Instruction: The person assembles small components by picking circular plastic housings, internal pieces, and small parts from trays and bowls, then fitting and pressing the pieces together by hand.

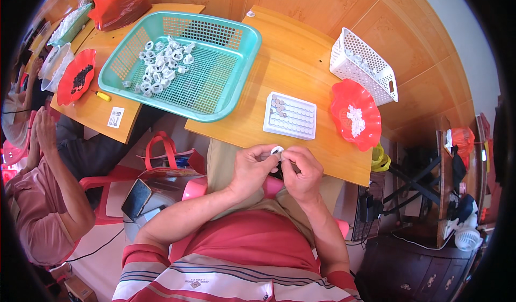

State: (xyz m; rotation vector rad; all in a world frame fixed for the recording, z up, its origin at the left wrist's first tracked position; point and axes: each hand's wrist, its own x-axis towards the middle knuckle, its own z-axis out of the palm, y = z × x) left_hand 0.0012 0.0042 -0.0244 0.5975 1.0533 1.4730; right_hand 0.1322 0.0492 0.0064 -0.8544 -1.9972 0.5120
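Note:
Just past the table's near edge, above my lap, both my hands meet at a small white round plastic part (277,150). My left hand (251,168) pinches it between thumb and fingers. My right hand (302,172) is closed against the part's right side; whatever its fingertips hold is too small to make out. Beyond the hands sits a white tray (291,132) with rows of slots, and small greyish round discs (278,105) lie at its left end. To its right, a red wavy-rimmed dish (371,111) holds a heap of small white pieces (355,121).
A green mesh basket (212,89) holds many white ring-shaped parts (161,65). A white perforated basket (357,72) stands back right. Farther left are a red dish (67,84) of dark pieces, a yellow-handled tool (102,95) and a red bag (118,3). A co-worker (51,205) sits at left.

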